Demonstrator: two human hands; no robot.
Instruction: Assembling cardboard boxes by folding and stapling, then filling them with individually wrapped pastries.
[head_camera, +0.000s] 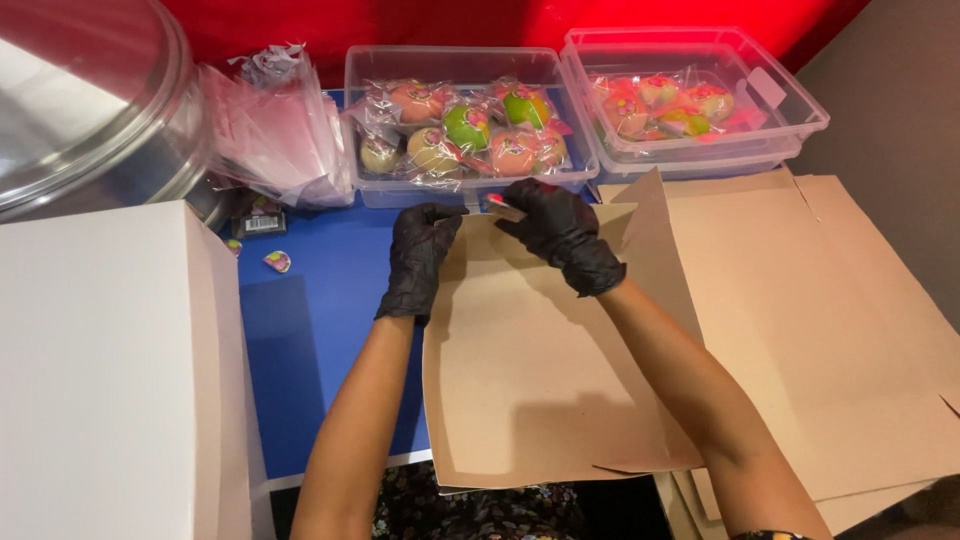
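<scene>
Both my hands wear black gloves. My left hand (418, 258) grips the upper left edge of a flat brown cardboard box blank (530, 380) that lies on the blue table (320, 330). My right hand (560, 232) pinches the top edge of the same cardboard near a raised flap (655, 240), with a small pink and white object held between its fingertips. Just beyond my hands stands a clear plastic tub (470, 60) with several wrapped round colourful sweets.
A second clear tub (700, 50) with wrapped sweets sits at the back right. More flat cardboard blanks (840, 300) lie on the right. A white box (100, 380) fills the left, behind it a clear dome lid (90, 100) and a pile of clear bags (275, 130).
</scene>
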